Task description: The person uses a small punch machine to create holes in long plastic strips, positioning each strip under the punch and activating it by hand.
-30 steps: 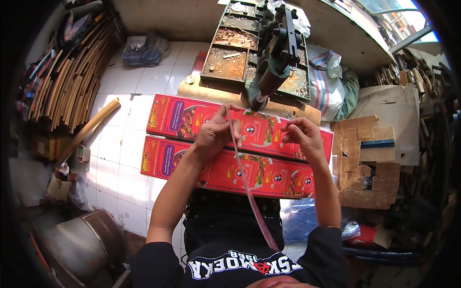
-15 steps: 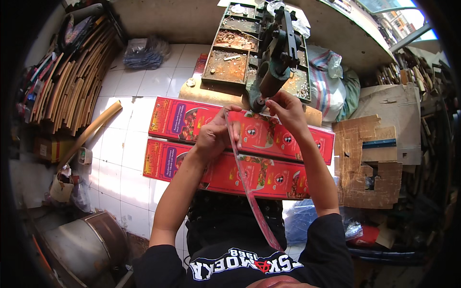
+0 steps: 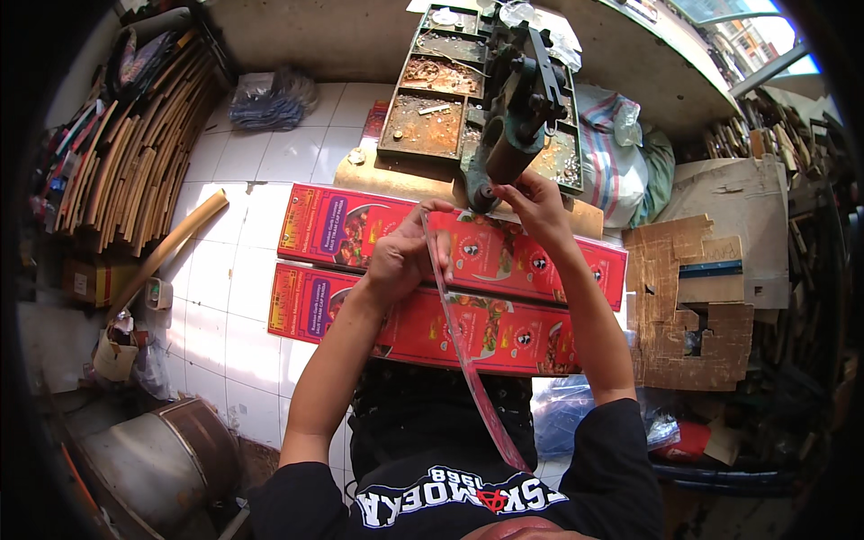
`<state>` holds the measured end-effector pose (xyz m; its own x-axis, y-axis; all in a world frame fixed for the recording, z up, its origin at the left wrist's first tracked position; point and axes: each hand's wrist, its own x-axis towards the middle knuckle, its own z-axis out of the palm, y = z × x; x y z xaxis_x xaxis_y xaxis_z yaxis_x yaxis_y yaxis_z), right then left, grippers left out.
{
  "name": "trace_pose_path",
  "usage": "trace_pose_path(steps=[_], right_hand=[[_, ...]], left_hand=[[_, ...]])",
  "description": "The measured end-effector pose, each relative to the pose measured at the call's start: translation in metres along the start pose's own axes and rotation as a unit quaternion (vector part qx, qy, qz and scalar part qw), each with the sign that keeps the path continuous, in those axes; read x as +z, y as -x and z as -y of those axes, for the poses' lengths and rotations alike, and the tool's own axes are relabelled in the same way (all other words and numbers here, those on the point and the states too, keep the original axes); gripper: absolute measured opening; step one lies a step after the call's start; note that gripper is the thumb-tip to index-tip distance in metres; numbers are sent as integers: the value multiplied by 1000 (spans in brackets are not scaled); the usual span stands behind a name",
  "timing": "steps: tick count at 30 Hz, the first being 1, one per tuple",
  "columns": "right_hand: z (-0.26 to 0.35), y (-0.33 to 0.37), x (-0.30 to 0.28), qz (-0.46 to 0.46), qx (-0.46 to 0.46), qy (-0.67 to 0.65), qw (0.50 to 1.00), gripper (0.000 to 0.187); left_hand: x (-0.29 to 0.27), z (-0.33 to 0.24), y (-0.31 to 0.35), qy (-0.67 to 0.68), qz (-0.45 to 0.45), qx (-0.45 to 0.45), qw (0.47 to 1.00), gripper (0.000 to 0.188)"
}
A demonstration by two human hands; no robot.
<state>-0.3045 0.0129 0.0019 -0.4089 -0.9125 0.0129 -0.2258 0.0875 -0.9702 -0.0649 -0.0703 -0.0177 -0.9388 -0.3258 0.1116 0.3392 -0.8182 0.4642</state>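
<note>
A sunlit workroom with a tiled floor holds stacked boards at left and torn cardboard at right. A press stands over a messy tray. The left hand is clamped on a clear strip, which slants down across the upper panel and lower panel toward the shirt. The right hand has its fingertips close together at the foot of the press; whether they grip anything small, I cannot tell.

To do this well, it seems best to seat any small piece squarely, keep the strip untwisted, and have the fingertips clear before the press moves.

Counted: two hands, one strip, two red panels, one press; the boards are too crowded to count.
</note>
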Motion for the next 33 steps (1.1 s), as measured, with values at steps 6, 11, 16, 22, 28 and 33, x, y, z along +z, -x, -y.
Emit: trace_pose_path(steps=[6, 11, 16, 22, 28, 33], right_hand=[[-5, -3, 7, 2, -45, -55, 998, 8], [-19, -10, 8, -1, -140, 11, 990, 15], [-11, -2, 1, -26, -180, 152, 971, 22], [12, 41, -1, -49, 7, 23, 999, 27], [66, 144, -23, 257, 60, -111, 958, 48], [107, 214, -48, 321, 126, -20, 939, 86]], left_hand=[[0, 0, 0, 4, -1, 5, 1000, 51], [1, 0, 0, 0, -3, 10, 1000, 52], [0, 0, 0, 4, -1, 8, 1000, 53], [-3, 0, 1, -5, 0, 11, 1000, 50], [-1, 1, -1, -26, -93, 4, 995, 46], [14, 0, 1, -167, -139, -10, 976, 43]])
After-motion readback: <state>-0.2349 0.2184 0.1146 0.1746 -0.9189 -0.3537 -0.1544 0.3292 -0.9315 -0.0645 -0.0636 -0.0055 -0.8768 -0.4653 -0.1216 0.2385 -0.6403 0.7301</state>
